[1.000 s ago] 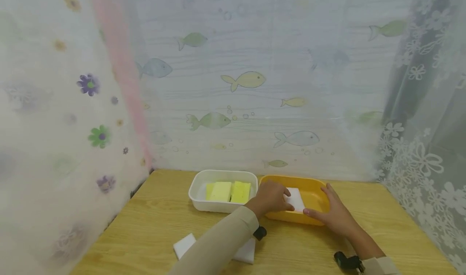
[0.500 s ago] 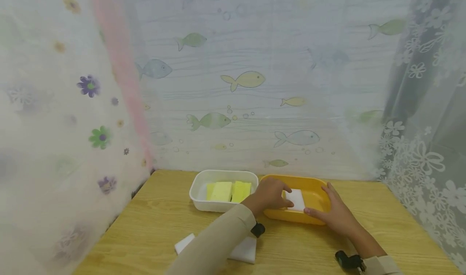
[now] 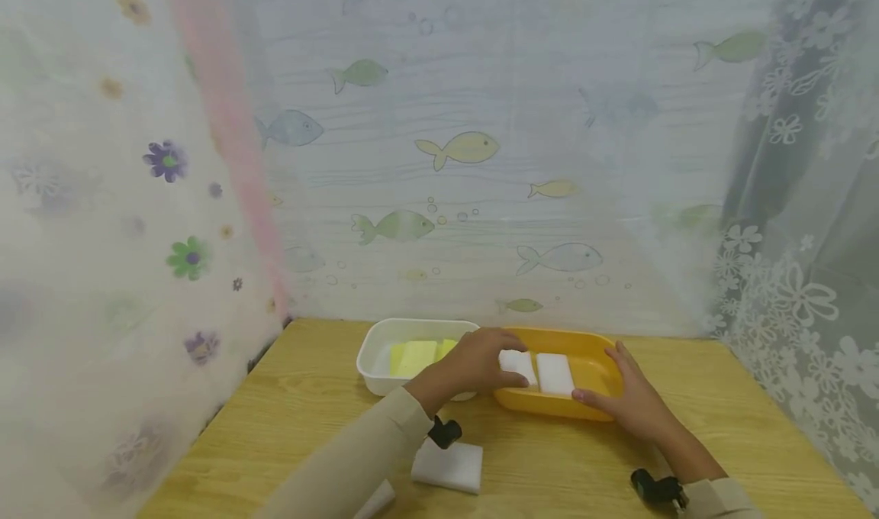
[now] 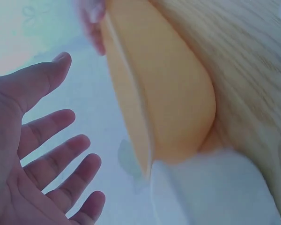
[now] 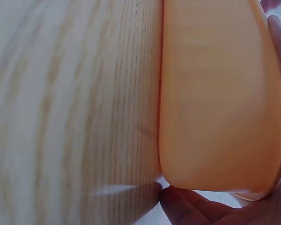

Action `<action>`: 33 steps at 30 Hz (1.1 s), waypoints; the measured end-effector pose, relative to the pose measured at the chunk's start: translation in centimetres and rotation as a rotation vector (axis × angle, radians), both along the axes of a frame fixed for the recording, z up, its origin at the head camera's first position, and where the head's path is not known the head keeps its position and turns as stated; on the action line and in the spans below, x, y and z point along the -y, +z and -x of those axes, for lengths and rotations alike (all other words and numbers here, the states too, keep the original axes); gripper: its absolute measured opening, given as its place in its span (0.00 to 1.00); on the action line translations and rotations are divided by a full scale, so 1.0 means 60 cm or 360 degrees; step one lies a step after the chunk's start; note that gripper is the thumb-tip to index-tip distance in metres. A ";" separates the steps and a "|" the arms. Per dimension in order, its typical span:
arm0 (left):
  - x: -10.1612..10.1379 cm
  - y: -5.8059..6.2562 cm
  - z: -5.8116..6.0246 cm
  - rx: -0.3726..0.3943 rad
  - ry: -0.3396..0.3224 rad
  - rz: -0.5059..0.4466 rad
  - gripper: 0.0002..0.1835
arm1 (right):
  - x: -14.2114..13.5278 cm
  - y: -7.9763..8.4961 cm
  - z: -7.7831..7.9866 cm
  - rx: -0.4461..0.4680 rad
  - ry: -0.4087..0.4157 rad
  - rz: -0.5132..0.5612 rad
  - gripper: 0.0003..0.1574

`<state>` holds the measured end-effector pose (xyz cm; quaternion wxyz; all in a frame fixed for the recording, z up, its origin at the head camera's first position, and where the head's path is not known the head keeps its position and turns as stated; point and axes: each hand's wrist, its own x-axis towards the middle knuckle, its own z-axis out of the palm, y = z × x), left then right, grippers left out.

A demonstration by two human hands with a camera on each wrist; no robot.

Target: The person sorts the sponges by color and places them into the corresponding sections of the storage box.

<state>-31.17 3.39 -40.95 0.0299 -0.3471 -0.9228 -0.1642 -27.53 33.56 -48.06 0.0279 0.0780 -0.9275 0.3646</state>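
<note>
In the head view, two white sponges lie side by side in the orange container: the right sponge (image 3: pixel 555 374) in full view, the left sponge (image 3: pixel 517 365) partly behind my left hand (image 3: pixel 470 366). That hand is over the container's left end; in the left wrist view its fingers (image 4: pixel 56 159) are spread and relaxed, holding nothing. My right hand (image 3: pixel 642 404) grips the right end of the orange container (image 3: pixel 549 407), thumb at the front rim and fingers at the far side. In the right wrist view its fingertips (image 5: pixel 182 206) curl round the container's end.
Left of the orange container stands a white container (image 3: pixel 374 381) with several yellow sponges (image 3: pixel 416 359). On the wooden table (image 3: pixel 275 427) nearer me lie a white sponge (image 3: pixel 449 465) and another white piece (image 3: pixel 378 498), partly under the left sleeve. A fish-patterned curtain (image 3: pixel 439 198) hangs behind.
My left hand has moved left from the middle of the orange container, uncovering the left white sponge there. The right hand stays on the container's end.
</note>
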 end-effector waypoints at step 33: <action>0.383 -0.040 -0.112 0.0566 -0.0017 -0.0426 0.26 | 0.007 0.009 -0.007 0.0036 0.0022 -0.0026 0.73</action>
